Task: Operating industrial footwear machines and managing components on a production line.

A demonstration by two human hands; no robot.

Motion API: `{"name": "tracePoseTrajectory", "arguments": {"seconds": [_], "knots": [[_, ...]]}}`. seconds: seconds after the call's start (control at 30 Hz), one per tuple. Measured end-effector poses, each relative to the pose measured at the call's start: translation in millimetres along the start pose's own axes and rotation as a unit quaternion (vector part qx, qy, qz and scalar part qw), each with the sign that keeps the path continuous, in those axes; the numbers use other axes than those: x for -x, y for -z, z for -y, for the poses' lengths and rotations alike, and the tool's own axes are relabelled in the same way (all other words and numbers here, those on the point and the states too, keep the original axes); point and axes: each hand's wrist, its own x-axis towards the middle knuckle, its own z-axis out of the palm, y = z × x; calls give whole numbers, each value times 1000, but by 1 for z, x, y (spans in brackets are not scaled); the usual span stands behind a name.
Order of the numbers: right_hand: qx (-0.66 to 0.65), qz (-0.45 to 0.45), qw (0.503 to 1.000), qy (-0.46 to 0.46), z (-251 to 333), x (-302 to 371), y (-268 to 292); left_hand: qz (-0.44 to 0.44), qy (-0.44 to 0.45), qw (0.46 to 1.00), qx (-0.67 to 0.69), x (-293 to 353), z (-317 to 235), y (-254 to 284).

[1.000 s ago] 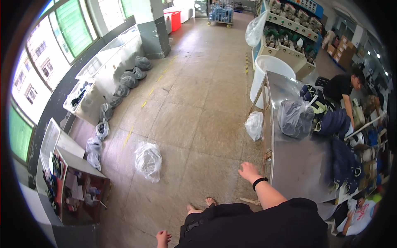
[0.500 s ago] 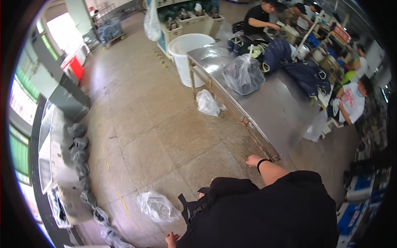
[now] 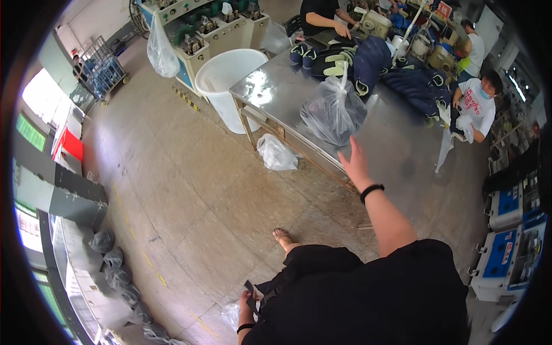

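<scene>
My right hand (image 3: 355,164) is stretched out over the near edge of the metal table (image 3: 397,144), fingers apart and nothing in them. Just beyond its fingertips stands a clear plastic bag (image 3: 333,112) with dark contents, gathered at the top; the hand appears close to it, and contact cannot be made out. My left hand (image 3: 247,305) hangs low at my side, beside a black strap (image 3: 250,287) on my clothing. That strap partly covers its fingers, so a grip on it cannot be told. Crumpled clear plastic (image 3: 231,315) lies on the floor behind this hand.
A large white bin (image 3: 230,98) stands at the table's far left corner. A white plastic bag (image 3: 278,152) lies under the table edge. Dark shoes (image 3: 411,86) are piled on the table's far side, where co-workers sit. Several grey bags (image 3: 118,276) line the left wall.
My right hand has risen from below the table edge, reaching forward with its fingers opened. My left hand has come up beside the strap. The view has shifted, bringing the table closer.
</scene>
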Motion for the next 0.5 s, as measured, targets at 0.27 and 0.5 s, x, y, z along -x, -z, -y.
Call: {"name": "tracePoseTrajectory", "arguments": {"seconds": [0.27,0.5], "knots": [[129,-5,980,-151,-9,-131,-110,-102,73,985,-120,-66,-132,84],[-16,-135,946,-296,-34,-160,-160,-100,46,966,-232,-139,-102,133]]}}
